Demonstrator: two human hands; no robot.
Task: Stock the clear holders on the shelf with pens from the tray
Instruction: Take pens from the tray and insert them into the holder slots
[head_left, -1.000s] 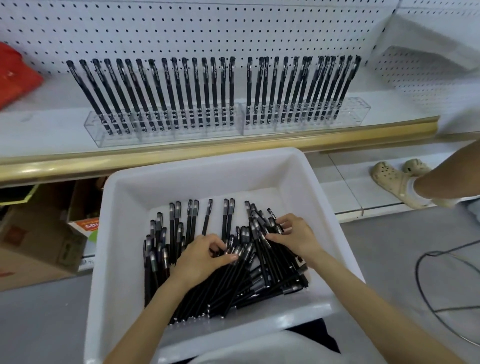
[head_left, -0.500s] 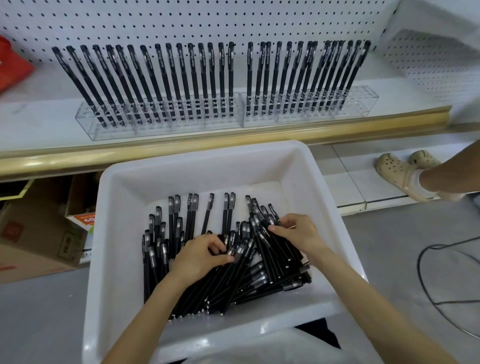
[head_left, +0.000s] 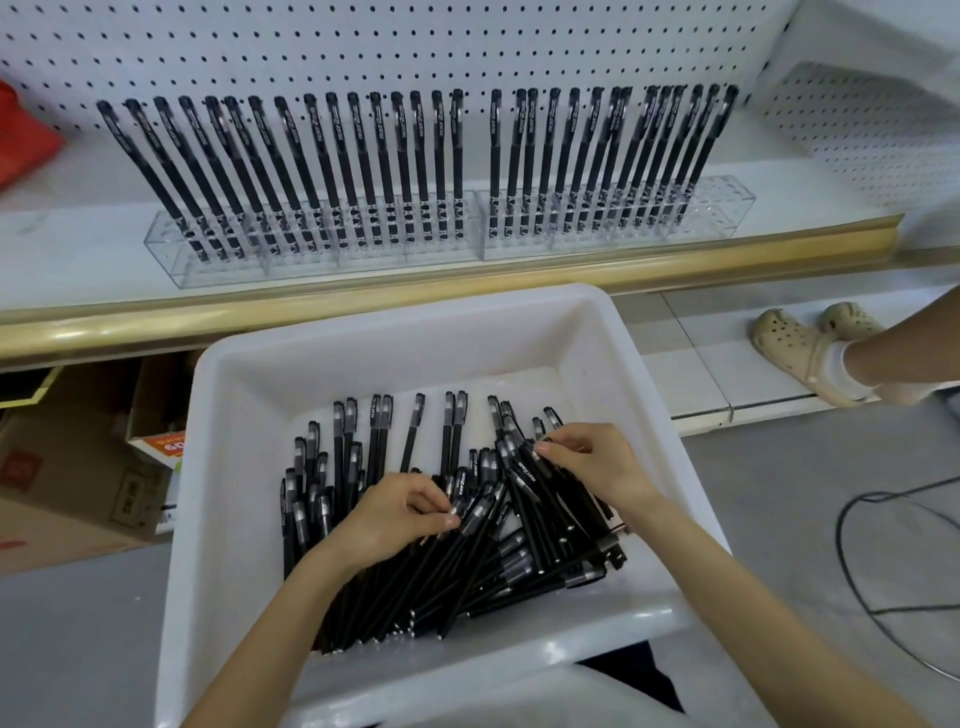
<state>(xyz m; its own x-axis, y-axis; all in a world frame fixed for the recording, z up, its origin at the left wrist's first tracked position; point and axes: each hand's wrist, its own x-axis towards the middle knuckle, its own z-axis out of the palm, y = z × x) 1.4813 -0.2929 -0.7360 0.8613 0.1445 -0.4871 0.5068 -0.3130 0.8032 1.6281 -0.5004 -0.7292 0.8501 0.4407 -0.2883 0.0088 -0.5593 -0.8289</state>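
A white tray (head_left: 244, 467) sits in front of me with a heap of black pens (head_left: 498, 561) in it. My left hand (head_left: 395, 514) lies on the middle of the heap, fingers curled, pinching pens at its fingertips. My right hand (head_left: 592, 462) is on the heap's right side, its fingers and thumb pinching a pen near the cap. On the shelf stand two clear holders, the left holder (head_left: 171, 260) and the right holder (head_left: 727, 208), both filled with upright black pens (head_left: 363, 171). The right end of the right holder has free holes.
A gold rail (head_left: 363, 301) edges the shelf just beyond the tray. A pegboard backs the shelf. Cardboard boxes (head_left: 67, 467) sit under the shelf at the left. Another person's leg and beige clogs (head_left: 800, 343) are at the right. A black cable (head_left: 862, 571) loops on the floor.
Both hands stay on the pen heap with small finger shifts; the right hand's fingers have closed on a pen. The view has tilted slightly, so the shelf sits higher in the frame.
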